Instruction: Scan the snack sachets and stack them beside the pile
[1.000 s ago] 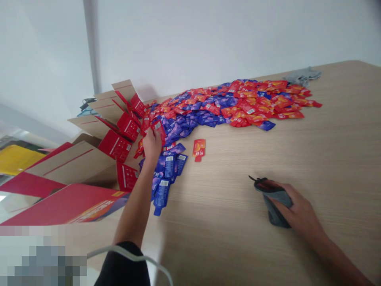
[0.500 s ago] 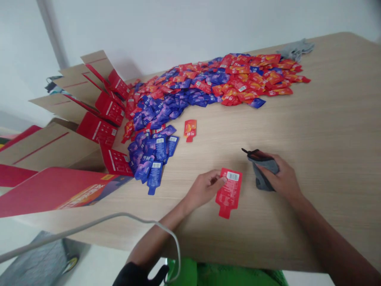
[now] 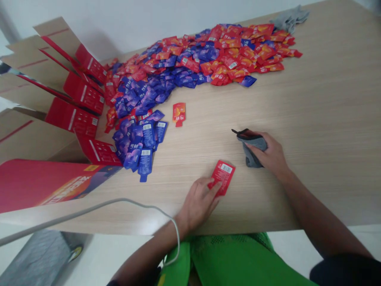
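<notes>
My left hand [image 3: 200, 200] has its fingers over the lower part of a red sachet [image 3: 224, 171], which lies printed side up with its white barcode label at the top. Those fingers hold the sachet at the tabletop and hide its spout end. To the right, my right hand [image 3: 269, 154] is wrapped round a grey cloth [image 3: 252, 153] with black edging and a small black loop. Something reddish shows at the cloth's upper edge, too small to name. A single red-orange sachet [image 3: 179, 113] lies farther back on the wooden table [image 3: 312, 131].
A long heap of red and blue sachets [image 3: 190, 59] runs along the back. Blue sachets [image 3: 135, 145] form a smaller pile at left, beside open red cartons [image 3: 74, 119]. Another grey cloth [image 3: 290, 18] lies at the far right. A pale cable [image 3: 119, 200] crosses my left forearm.
My left hand has moved down and slightly left, its fingers now over the sachet's lower part, and the sachet has turned. The right hand keeps the cloth. The view has shifted.
</notes>
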Tool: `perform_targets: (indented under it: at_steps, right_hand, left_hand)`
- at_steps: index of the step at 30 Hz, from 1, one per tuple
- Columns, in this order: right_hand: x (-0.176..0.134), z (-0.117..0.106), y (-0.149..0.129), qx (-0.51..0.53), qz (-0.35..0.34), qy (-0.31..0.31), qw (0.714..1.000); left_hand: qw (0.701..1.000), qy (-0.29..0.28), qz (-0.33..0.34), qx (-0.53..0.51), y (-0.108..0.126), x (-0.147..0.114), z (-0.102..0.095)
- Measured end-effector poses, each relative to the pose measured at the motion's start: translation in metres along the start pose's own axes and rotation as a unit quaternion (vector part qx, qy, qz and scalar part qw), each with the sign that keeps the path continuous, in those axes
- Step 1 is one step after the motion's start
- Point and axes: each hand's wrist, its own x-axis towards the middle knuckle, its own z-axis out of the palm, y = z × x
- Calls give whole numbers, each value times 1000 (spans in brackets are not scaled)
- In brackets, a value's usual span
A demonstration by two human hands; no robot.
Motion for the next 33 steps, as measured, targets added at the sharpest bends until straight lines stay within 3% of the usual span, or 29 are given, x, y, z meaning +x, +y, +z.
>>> perform_targets:
  at_steps: [5, 9, 13, 17, 20, 22, 26, 30, 33]
  right_hand:
    - [-1, 1, 4, -24, -24, 6, 999]
    - [0, -2, -1, -55, -49, 30, 997]
    - [-7, -8, -28, -69, -107, 41, 991]
    - [-39, 7, -73, -74, -222, -79, 969]
    - [-69, 34, -92, -105, -326, -203, 917]
    - [-79, 50, -92, -126, -368, -247, 888]
    - [-55, 60, -76, -169, -362, -247, 883]
    - [-1, 45, -66, -236, -316, -194, 898]
    - [13, 31, -74, -226, -277, -124, 926]
  left_hand:
    - [991, -40, 126, 26, 1, -41, 2]
    - [990, -34, 135, 34, -2, -47, 3]
    - [988, -5, 149, 36, -2, -47, 6]
    - [989, -2, 143, 33, 1, -50, 10]
    - [990, 0, 136, 39, 3, -53, 11]
    - [989, -2, 138, 46, 4, -54, 11]
    - [985, -11, 156, 70, 4, -53, 11]
    - [985, 6, 158, 73, 4, -52, 12]
    - [986, 12, 152, 64, 4, -51, 13]
